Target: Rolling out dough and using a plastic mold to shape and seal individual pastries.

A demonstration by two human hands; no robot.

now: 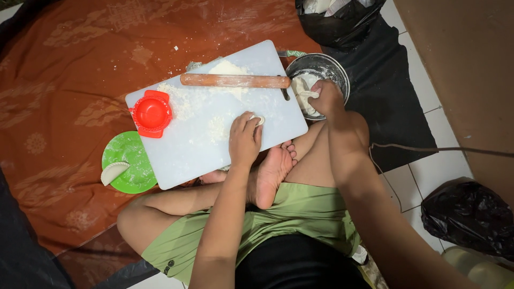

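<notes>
White plastic makes up the cutting board [214, 144] that rests across the seated person's crossed legs, dusted with flour and tilted a little toward the lower left. The left hand [244, 140] lies palm down on the board's near right part, its fingers curled over a small pale piece of dough [259, 120] that peeks out past the fingertips; the grip is loose and mostly closed, pressing the dough against the board rather than lifting it. The right hand [326, 99] reaches into a round metal bowl [337, 72] that sits just beyond the board's right edge on a black plastic sheet [391, 91], and its fingers pinch a strip of the soft white dough mass [303, 96] inside, so that grip is closed on dough. A wooden rolling pin [234, 81] lies across the far part of the board, beside a heap of flour [227, 68]. A red round dumpling press [152, 113] sits on the board's left corner. Just left of the board, on the patterned brown cloth [69, 80] that covers the floor, stands a green plate [128, 147] with one folded white dumpling [113, 172] on its near left rim. Black plastic bags [467, 214] lie at the right on the white tiled floor [428, 176].
</notes>
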